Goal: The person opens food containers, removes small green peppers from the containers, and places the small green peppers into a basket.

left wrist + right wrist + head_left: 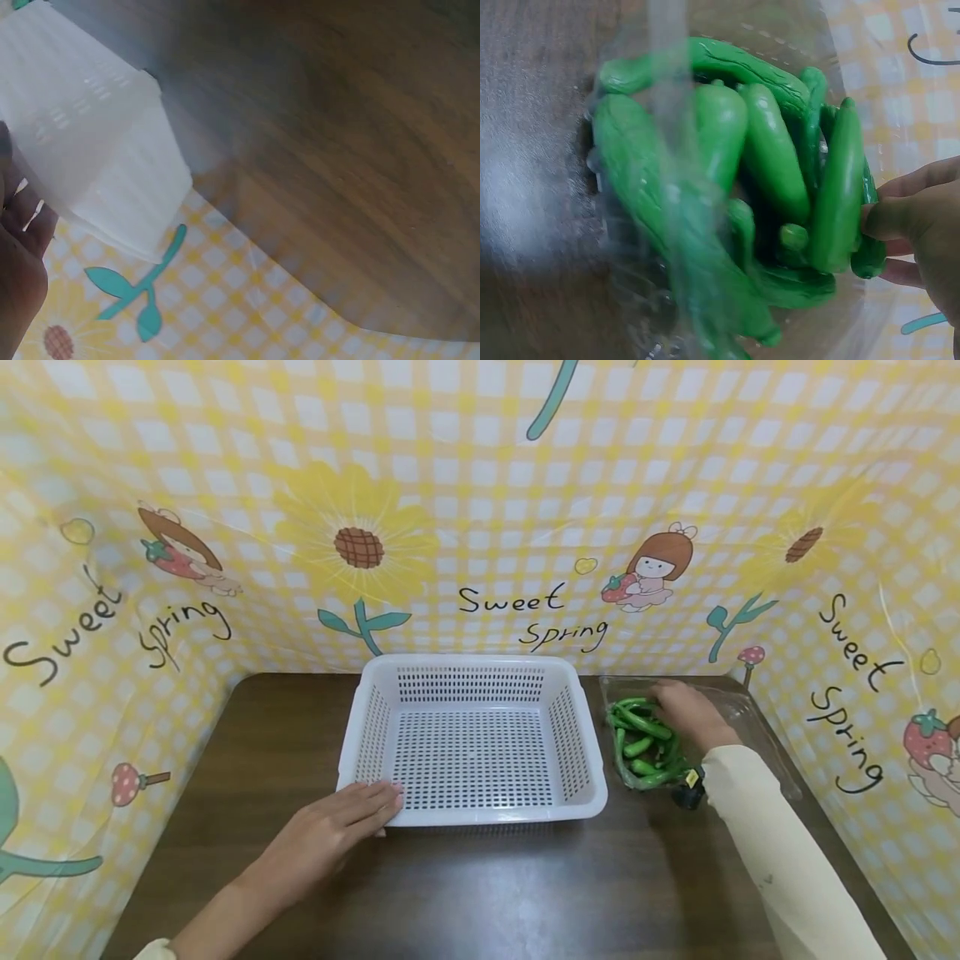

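A white perforated plastic basket [480, 817] stands in the middle of the table. At its near left corner my left hand [337, 822] holds the rim, fingers over the edge; the left wrist view catches this hand [22, 262] at the basket's side [139, 172]. To the right, a clear plastic bag [738, 714] contains several long, glossy green peppers [641, 718]. My right hand [693, 714] reaches in at the bag's far side. Seen from the right wrist, the right hand [922, 232] pinches a green pepper [868, 259] at the edge of the pile, thumb toward the camera.
A small dark object with a yellow label [690, 785] lies by the near side of the bag. Yellow checked cloth [480, 527] rises behind the dark wooden table [480, 893] and along both sides.
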Tool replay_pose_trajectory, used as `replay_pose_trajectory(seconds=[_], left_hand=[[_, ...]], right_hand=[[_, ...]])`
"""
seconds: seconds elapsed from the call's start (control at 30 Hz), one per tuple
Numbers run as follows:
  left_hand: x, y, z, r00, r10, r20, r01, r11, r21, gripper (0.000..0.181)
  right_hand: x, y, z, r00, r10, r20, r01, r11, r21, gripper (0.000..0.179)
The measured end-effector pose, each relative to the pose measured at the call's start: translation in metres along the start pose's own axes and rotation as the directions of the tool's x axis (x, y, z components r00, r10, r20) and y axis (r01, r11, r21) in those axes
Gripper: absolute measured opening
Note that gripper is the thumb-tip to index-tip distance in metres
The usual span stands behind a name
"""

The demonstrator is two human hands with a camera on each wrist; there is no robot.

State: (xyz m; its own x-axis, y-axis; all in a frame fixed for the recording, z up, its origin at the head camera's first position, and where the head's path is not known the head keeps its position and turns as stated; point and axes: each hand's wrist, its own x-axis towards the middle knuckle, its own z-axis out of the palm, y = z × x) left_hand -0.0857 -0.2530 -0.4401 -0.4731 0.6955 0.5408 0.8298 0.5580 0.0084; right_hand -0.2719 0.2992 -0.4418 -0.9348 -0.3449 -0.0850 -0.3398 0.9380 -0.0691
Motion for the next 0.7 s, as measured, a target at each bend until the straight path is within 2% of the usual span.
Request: replay_pose_trajectory(seconds=[0.03, 0.17, 0.3, 0.4, 0.53, 0.7], left_hand=[[-0.001, -0.002, 0.001, 1.0, 0.003, -0.016, -0.003, 1.0, -0.006, 0.049], [-0.005, -0.006, 0.003, 0.998, 0.003, -0.059, -0.006, 0.998, -0.057, 0.047], [-0.01, -0.006, 0.006, 0.994, 0.002, -0.114, -0.012, 0.996, -0.09, 0.044], [-0.012, -0.005, 0.008, 0.989, -0.012, -0.145, -0.004, 0.994, -0.105, 0.041], [-0.014, -0.002, 0.01, 0.988, -0.076, -0.138, 0.061, 0.992, -0.108, 0.043], [-0.016, 0.005, 0.015, 0.981, -0.146, -0.126, 0.141, 0.989, -0.048, 0.047]], right_hand=[[-0.001, 0.0, -0.002, 1.0, 0.008, 0.002, -0.008, 1.0, 0.005, 0.024], [0.0, 0.0, -0.012, 0.999, 0.037, -0.02, -0.037, 0.999, 0.025, 0.021], [0.006, -0.003, -0.021, 0.992, 0.024, -0.12, -0.019, 0.999, 0.045, 0.02], [0.014, -0.013, -0.028, 0.978, 0.018, -0.21, -0.002, 0.997, 0.074, 0.024], [0.029, -0.043, -0.041, 0.962, 0.0, -0.275, 0.034, 0.992, 0.121, 0.026], [0.051, -0.106, -0.06, 0.962, -0.027, -0.27, 0.08, 0.979, 0.188, 0.028]])
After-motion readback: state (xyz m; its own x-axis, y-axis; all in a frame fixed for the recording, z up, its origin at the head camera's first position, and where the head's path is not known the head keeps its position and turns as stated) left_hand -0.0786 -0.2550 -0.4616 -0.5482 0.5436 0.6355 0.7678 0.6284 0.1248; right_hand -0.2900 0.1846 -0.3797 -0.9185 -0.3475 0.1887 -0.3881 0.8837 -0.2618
